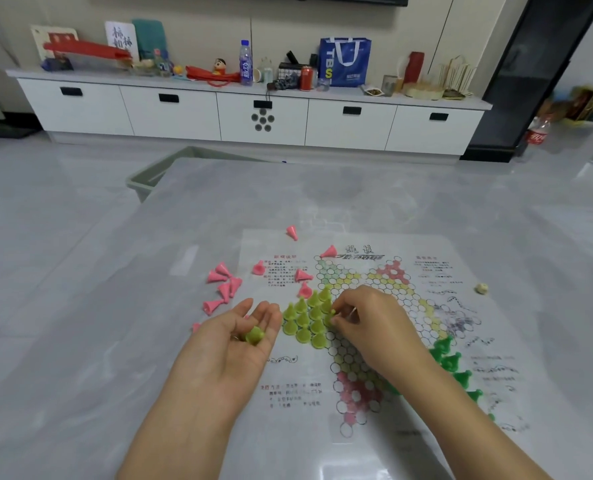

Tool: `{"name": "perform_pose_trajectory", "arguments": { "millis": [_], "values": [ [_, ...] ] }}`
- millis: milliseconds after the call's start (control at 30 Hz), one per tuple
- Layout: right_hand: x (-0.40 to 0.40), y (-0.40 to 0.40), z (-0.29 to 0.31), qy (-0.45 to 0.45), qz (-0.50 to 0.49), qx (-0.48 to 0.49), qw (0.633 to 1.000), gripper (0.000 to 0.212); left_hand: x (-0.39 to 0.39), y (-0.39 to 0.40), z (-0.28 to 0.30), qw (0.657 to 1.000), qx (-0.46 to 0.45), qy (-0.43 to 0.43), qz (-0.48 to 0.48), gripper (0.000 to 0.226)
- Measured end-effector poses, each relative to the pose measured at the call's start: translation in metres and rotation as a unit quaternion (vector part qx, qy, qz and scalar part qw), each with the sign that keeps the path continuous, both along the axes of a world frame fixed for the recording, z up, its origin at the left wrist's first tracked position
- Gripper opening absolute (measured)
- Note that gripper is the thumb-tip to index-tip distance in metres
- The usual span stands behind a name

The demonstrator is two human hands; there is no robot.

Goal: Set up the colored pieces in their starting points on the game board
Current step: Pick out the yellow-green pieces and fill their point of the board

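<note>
Right hand (364, 318) reaches over the paper game board (437, 271), its fingertips pinched on a yellow-green piece (330, 318) at the edge of the cluster of yellow-green pieces (305, 315) standing in that corner of the star. Left hand (243, 336) lies palm up just beside the cluster, fingers loosely cupped, with a spare yellow-green piece (254, 335) resting in the palm.

What could go wrong is mostly crowding. The standing pieces are packed close together, so the knuckles or sleeve-side of the placing hand could knock neighbours over as the piece goes down. The board looks like thin paper on a glossy table (184, 237), so a nudge might slide the whole sheet and topple the dark green pieces (450, 362) lined along the near right corner. The cupped palm could also tip its spare out.

Pink pieces (224, 285) lie scattered on their sides to the left of and across the board's far left edge, not yet set up.
</note>
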State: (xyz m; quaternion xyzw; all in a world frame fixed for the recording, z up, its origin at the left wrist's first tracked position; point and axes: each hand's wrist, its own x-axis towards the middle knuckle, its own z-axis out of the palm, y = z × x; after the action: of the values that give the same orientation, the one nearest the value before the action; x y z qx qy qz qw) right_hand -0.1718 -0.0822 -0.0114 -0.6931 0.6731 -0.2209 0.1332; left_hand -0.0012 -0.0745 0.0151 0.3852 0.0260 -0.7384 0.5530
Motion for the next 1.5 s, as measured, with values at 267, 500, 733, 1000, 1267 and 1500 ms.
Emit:
{"name": "perform_pose_trajectory", "arguments": {
  "millis": [267,500,733,1000,1267,1500],
  "values": [
    [0.001,0.0,-0.003,0.004,0.005,-0.01,1.0,0.013,0.001,0.001,0.0,1.0,-0.011,0.0,-0.004,0.036],
    [-0.001,0.001,0.0,-0.006,0.01,-0.017,1.0,0.015,-0.003,0.002,0.0,0.999,-0.036,-0.007,-0.024,0.024],
    [0.01,0.013,0.037,-0.138,0.029,-0.081,0.987,0.014,-0.015,0.008,0.001,0.984,-0.097,-0.099,-0.111,0.015],
    [0.027,0.022,0.045,-0.201,0.14,0.033,0.969,0.007,-0.031,0.013,-0.005,0.935,-0.158,-0.287,-0.138,0.032],
    [0.022,0.026,0.045,-0.21,0.148,0.076,0.963,0.011,-0.033,0.018,-0.004,0.902,-0.185,-0.354,-0.161,0.04],
    [0.02,0.026,0.043,-0.235,0.126,0.108,0.958,0.009,-0.037,0.019,0.0,0.893,-0.197,-0.374,-0.152,0.045]
  ]
}}
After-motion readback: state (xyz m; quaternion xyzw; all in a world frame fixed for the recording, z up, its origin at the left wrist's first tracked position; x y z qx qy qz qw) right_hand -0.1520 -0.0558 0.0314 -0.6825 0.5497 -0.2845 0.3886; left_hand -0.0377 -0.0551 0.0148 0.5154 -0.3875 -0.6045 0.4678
